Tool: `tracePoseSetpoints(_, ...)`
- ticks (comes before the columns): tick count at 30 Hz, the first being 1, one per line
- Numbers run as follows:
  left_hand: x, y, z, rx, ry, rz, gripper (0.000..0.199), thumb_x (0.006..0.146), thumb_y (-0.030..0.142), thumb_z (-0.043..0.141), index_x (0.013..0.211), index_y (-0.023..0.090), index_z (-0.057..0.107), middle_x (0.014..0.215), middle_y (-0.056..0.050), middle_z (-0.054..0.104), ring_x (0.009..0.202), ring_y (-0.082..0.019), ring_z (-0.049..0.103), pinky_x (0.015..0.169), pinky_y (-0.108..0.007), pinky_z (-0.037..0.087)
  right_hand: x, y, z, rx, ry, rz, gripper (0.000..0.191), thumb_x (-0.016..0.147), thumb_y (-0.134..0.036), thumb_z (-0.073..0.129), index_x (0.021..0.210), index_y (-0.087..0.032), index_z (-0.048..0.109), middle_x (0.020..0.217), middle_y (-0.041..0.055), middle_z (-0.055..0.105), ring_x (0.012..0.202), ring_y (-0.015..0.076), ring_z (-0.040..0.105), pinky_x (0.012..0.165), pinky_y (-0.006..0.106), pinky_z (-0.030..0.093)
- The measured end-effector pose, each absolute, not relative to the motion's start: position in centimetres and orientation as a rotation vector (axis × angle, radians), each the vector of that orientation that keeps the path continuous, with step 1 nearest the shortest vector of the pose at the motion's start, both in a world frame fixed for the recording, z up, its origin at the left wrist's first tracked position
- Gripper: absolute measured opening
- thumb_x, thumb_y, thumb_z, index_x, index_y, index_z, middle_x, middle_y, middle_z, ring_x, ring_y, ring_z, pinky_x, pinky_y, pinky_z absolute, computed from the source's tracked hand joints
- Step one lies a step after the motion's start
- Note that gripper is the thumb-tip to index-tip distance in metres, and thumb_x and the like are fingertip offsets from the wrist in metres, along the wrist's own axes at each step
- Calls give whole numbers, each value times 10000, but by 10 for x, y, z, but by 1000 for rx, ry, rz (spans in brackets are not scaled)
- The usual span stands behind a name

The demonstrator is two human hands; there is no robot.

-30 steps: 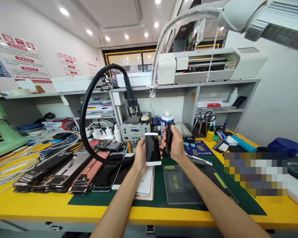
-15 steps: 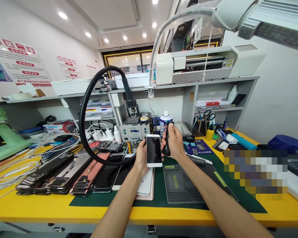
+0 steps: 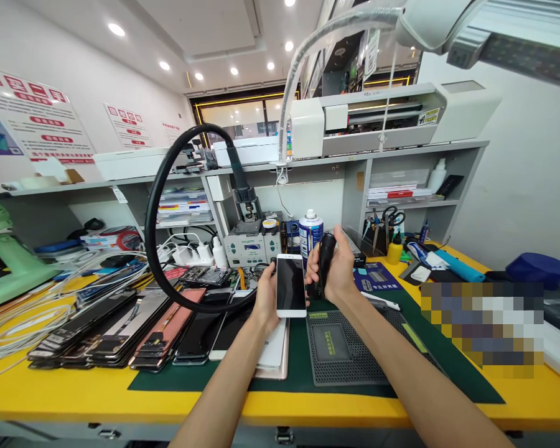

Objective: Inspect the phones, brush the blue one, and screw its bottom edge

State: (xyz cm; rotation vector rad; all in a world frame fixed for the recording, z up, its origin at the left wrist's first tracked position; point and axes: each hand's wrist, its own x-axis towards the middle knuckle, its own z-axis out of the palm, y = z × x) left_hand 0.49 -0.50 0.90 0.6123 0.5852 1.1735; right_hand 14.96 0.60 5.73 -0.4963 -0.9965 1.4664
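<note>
My left hand [image 3: 264,295] is closed on a white smartphone [image 3: 291,285], held upright with its dark screen towards me. Just right of it, my right hand [image 3: 341,267] is wrapped round a black flashlight-shaped tool [image 3: 325,255], tilted slightly; its exact kind is not clear. Some right fingers are hidden behind the tool and near the phone's edge. Below the hands lie a white box [image 3: 273,351] and a grey perforated mat [image 3: 350,367] on a green work mat [image 3: 205,381].
A thick black hose [image 3: 155,230] loops left of my hands beside a soldering-type station [image 3: 245,247]. Stacks of phone screens [image 3: 107,330] lie on the left. Behind my right hand stands a spray can [image 3: 311,219]. A lamp neck [image 3: 292,74] arches overhead.
My right hand has moved slightly right and turned, so the black tool now leans and shows more. The phone in my left hand has barely shifted.
</note>
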Motion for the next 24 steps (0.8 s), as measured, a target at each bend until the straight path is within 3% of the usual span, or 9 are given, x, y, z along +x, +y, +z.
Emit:
tracePoseSetpoints(5,4,-5,8,631,604,1170,506,963,507,421,1192,114,643,918,-148,731,764,-286,724,702,-412,597,155,8,60,-514,-1026,1424,672,841,-794,401,539,-204,509,456,-12,432,349,114,400,353,266,409)
tracePoseSetpoints(9,2,-6,10,627,632,1219,513,959,518,422,1195,114,634,932,-155,725,764,-282,724,690,-408,600,160,18,56,-648,-1098,1182,532,793,-631,667,521,-204,501,459,-24,443,366,118,418,388,278,422)
tracePoseSetpoints(11,0,-6,13,627,627,1272,521,970,511,384,1182,106,634,934,-160,721,755,-281,722,687,-419,601,163,23,52,-774,-1147,1052,518,787,-568,709,493,-208,478,452,-15,463,386,130,446,433,293,440)
tracePoseSetpoints(15,-5,-5,18,598,627,1399,548,990,477,287,1150,83,634,922,-171,716,751,-297,720,700,-467,598,168,28,45,-1063,-1491,666,601,878,-664,532,485,-211,507,500,54,575,506,187,553,540,307,422)
tracePoseSetpoints(19,-13,-2,21,526,542,1429,492,999,396,286,1148,80,632,934,-169,719,812,-306,723,765,-499,589,172,29,41,-1369,-1753,235,668,894,-744,403,480,-224,464,513,82,562,521,212,520,534,317,309)
tracePoseSetpoints(24,-24,0,22,442,404,1299,477,1024,399,301,1187,73,609,1011,-190,711,941,-323,710,854,-538,564,173,36,35,-1428,-1844,341,679,886,-778,356,488,-232,422,505,71,545,477,202,484,509,311,300)
